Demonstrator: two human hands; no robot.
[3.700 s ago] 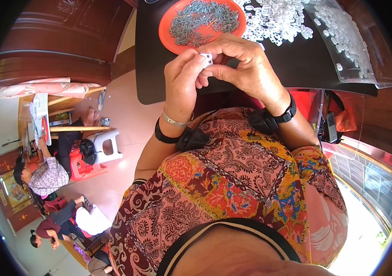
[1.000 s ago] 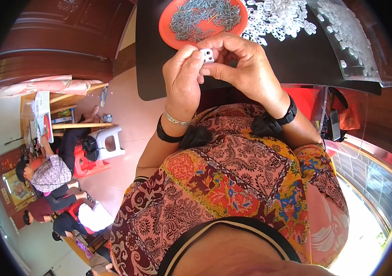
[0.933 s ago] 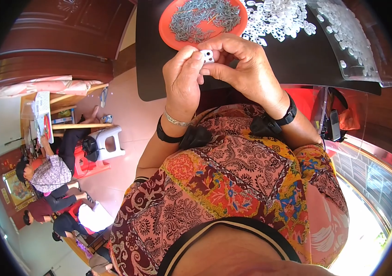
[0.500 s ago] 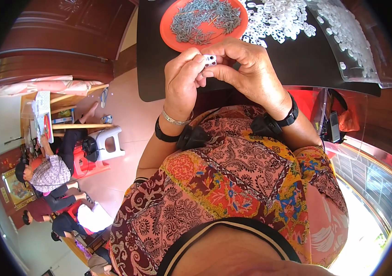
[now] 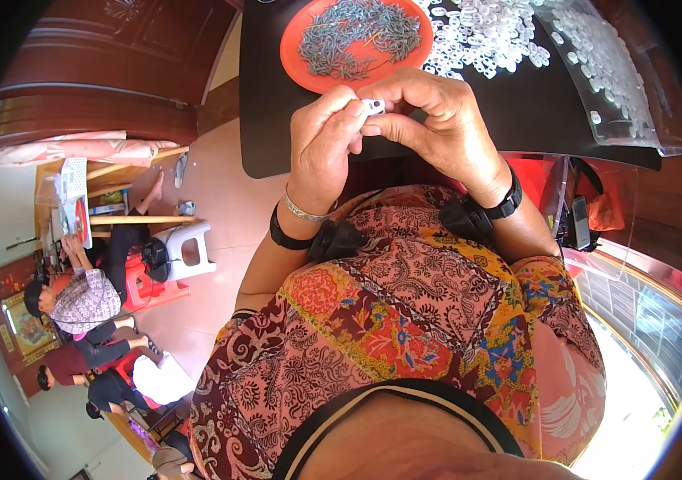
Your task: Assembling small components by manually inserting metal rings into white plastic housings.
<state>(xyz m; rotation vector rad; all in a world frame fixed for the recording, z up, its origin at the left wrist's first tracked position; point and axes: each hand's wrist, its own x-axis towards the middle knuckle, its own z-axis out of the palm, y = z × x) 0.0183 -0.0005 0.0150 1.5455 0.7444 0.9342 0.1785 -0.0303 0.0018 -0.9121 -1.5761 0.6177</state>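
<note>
In front of my chest, over the table's near edge, my two hands meet at a small white plastic piece [image 5: 373, 106] with dark holes in it. My left hand [image 5: 321, 132] pinches its left end between thumb and fingers. Curled round from the other side, my right hand [image 5: 441, 120] has its thumb and forefinger closed at the same piece; whether they hold something smaller too is hidden. Just beyond lies a red-orange plate [image 5: 297, 68] with many grey screws [image 5: 357, 40]. A heap of similar white pieces [image 5: 489, 36] spreads to its right.
The black table [image 5: 265, 120] carries a clear plastic sheet or bag [image 5: 617, 72] with more white pieces at the far right. A clear bin [image 5: 617, 204] with a dark device is below the right edge. Several people sit at left, near a white stool [image 5: 189, 248].
The white piece has tilted and shifted slightly right between my fingers, and both hands have moved a little with it. At left, a seated person's arm has shifted.
</note>
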